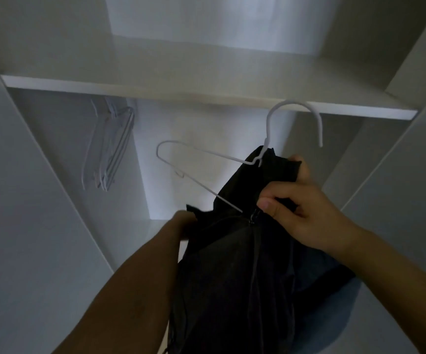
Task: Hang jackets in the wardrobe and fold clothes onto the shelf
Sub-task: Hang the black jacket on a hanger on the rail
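Note:
A black zip jacket hangs in front of me inside a white wardrobe. A white wire hanger is partly pushed into its collar; the hook rises at the upper right and one shoulder end sticks out bare to the left. My right hand grips the collar fabric near the zip at the right. My left hand reaches into the jacket's left side, its fingers hidden by the cloth. A white shelf runs across just above the hanger hook.
Several bare white wire hangers hang together at the left under the shelf. White wardrobe side walls close in on the left and right. The back wall is pale and dimly lit.

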